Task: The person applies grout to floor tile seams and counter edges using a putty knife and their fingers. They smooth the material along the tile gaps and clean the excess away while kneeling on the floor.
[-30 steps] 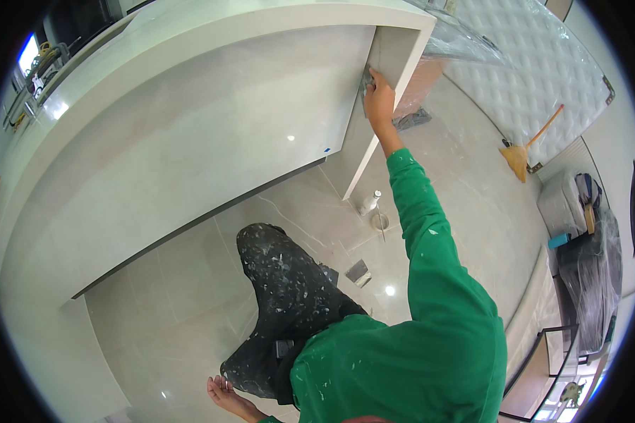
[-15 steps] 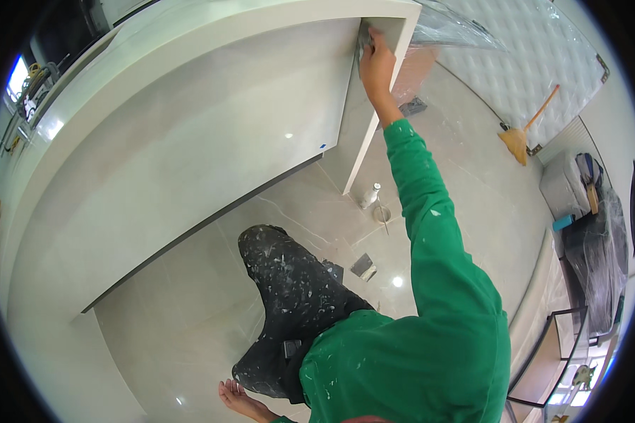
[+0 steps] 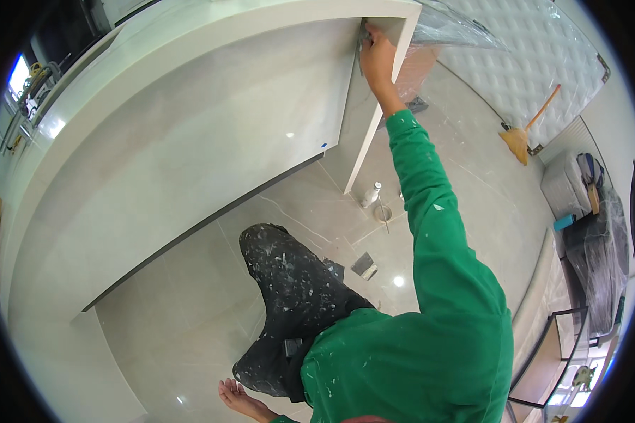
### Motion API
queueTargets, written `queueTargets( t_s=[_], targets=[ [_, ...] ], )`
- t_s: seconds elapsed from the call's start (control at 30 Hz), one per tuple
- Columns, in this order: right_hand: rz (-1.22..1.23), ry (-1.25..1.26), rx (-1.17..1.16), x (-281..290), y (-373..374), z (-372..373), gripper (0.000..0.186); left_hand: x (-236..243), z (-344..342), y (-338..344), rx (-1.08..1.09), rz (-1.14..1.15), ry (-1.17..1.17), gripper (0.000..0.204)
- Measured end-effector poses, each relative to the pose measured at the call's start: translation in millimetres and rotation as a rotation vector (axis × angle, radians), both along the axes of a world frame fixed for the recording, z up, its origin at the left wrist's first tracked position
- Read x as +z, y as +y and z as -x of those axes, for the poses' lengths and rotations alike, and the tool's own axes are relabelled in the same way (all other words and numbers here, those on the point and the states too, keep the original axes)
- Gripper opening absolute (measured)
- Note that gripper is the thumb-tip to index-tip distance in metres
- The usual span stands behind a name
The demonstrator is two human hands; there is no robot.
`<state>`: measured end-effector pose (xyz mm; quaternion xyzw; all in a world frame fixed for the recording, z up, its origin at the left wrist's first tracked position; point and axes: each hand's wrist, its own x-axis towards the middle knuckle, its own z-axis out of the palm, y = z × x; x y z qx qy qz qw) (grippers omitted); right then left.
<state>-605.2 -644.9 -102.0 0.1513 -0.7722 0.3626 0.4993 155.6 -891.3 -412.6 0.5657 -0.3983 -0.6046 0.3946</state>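
**Right hand holds a scraper in the top inner corner of a white counter**

The fingers of the right hand [image 3: 378, 58] are closed around a small grey scraper [image 3: 362, 44], gripping it firmly. The blade sits right in the upper inner corner of the recess, where the grey back panel [image 3: 212, 148] meets the white side panel [image 3: 374, 127] under the white top [image 3: 212, 35]. The arm reaches up in a green sleeve [image 3: 430, 211] dotted with pale specks.

The left hand [image 3: 234, 396] rests palm up at the lower edge of the view, just above the glossy tiled floor [image 3: 176, 331]; its fingers are loosely spread and hold nothing. Beside it is a knee in dark trousers [image 3: 289, 282] spattered with white (the person appears to be kneeling).

On the floor near the foot of the side panel stand a small white bottle [image 3: 371, 194] and a round tin [image 3: 382, 211] with a tool in it. A flat grey pad [image 3: 363, 265] lies nearer the knee. Well apart, a broom [image 3: 525, 127] leans against a quilted white wall [image 3: 536, 63].
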Motion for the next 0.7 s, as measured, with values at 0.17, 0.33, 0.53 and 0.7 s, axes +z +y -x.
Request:
queueTargets(
  t_s=[0.17,0.33,0.53,0.7],
  targets=[
    [-0.054,-0.017,-0.017,4,0,6,0.035,7,9,6,-0.009,0.013,-0.075,0.037],
    [-0.088,0.004,-0.064,8,4,3,0.035,5,10,3,-0.008,0.011,-0.09,0.038],
    [-0.163,0.041,-0.114,26,2,-1,0.034,3,0,6,-0.001,0.002,-0.058,0.038],
    [-0.342,0.033,-0.055,0,17,16,0.058,0,6,4,-0.016,0.02,-0.06,0.039]
  ],
)
